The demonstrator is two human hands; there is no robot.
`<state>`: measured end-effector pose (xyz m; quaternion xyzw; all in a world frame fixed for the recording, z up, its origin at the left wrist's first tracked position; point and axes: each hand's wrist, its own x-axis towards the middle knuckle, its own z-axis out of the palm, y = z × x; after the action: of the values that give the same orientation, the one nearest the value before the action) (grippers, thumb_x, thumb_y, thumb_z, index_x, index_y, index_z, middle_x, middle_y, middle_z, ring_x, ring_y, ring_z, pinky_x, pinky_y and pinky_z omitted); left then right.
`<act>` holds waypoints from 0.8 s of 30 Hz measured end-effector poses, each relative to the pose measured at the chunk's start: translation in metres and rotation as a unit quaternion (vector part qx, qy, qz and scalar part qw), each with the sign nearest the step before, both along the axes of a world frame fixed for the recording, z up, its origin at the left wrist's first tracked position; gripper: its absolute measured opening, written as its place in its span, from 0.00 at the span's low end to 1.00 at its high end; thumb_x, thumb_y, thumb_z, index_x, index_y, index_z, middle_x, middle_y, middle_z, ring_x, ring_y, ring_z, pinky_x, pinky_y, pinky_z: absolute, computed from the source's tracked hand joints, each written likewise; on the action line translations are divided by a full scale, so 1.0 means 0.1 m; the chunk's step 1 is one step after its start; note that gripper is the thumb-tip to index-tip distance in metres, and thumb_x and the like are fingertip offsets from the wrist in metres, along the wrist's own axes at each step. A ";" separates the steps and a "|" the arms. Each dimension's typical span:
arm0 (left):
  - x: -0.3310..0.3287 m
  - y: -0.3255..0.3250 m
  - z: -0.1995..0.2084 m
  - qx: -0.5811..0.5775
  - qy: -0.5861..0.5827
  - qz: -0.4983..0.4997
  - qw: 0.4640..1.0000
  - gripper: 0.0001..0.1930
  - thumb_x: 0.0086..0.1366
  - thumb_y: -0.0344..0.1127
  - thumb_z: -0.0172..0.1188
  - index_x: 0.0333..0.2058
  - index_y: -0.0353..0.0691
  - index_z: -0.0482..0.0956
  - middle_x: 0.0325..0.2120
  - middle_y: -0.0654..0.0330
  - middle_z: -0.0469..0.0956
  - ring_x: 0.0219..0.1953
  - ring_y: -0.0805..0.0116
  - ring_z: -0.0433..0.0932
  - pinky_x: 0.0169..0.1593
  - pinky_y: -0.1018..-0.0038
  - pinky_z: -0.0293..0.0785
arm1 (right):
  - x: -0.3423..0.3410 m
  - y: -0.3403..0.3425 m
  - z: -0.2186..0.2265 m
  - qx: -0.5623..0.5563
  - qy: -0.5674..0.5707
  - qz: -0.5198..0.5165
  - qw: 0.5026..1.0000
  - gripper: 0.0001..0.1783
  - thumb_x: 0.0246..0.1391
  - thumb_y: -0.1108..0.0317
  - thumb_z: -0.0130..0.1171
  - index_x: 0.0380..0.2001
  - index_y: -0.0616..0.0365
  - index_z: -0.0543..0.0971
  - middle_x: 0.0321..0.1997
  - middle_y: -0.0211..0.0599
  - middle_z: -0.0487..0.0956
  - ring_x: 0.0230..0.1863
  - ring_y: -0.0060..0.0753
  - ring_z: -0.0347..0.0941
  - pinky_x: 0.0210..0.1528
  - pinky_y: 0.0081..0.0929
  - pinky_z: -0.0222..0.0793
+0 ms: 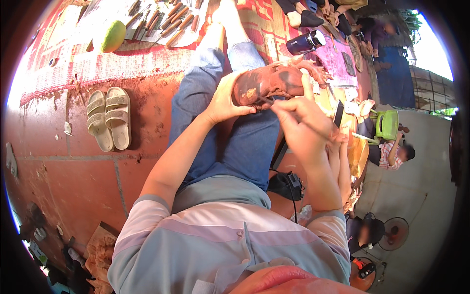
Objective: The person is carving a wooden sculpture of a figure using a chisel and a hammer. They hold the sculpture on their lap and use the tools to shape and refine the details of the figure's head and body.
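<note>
A reddish-brown carved figure (269,81), looking like wood with dark smudges and a knobbly far end, is held over my lap. My left hand (226,100) grips its left end, with the thumb along the near side. My right hand (306,120) is closed around a thin carving tool (265,99), whose dark narrow end meets the near side of the figure. Most of the tool is hidden by the fingers. One raised finger of that hand lies beside the figure's right end.
Several wooden-handled carving tools (171,22) lie on the red mat (132,63) beside a green fruit (109,36). Beige sandals (117,117) stand on the tiles at left. A dark bottle (303,43) lies at far right. Other people sit along the right, near fans (394,232).
</note>
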<state>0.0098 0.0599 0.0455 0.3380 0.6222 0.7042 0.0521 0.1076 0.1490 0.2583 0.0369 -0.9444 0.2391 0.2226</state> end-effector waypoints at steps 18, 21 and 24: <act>0.01 -0.03 0.02 -0.023 0.010 0.008 1.000 0.55 0.36 0.54 0.76 0.62 0.39 0.58 0.57 0.51 0.63 0.61 0.54 0.61 0.64 0.61 0.55 | -0.01 0.02 0.07 -0.036 -0.015 -0.114 0.993 0.05 0.41 0.77 0.68 0.23 0.59 0.80 0.24 0.35 0.81 0.28 0.27 0.78 0.39 0.26 0.74; 0.01 -0.03 0.03 -0.021 0.016 0.007 1.000 0.55 0.36 0.54 0.76 0.61 0.39 0.59 0.57 0.51 0.63 0.61 0.54 0.61 0.64 0.61 0.55 | 0.08 -0.08 0.01 0.070 -0.051 -0.039 0.995 0.05 0.42 0.76 0.68 0.24 0.59 0.81 0.24 0.33 0.81 0.27 0.26 0.77 0.35 0.25 0.74; 0.01 -0.03 0.03 -0.018 0.019 0.012 1.000 0.55 0.35 0.54 0.76 0.61 0.39 0.59 0.57 0.51 0.64 0.61 0.53 0.61 0.64 0.61 0.55 | -0.01 -0.03 0.01 0.026 -0.057 -0.073 0.995 0.05 0.42 0.76 0.68 0.23 0.59 0.80 0.23 0.33 0.80 0.26 0.27 0.76 0.34 0.25 0.73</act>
<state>0.0105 0.0568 0.0486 0.3426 0.6397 0.6870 0.0376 0.1070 0.1462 0.2591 -0.0398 -0.9617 0.1991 0.1843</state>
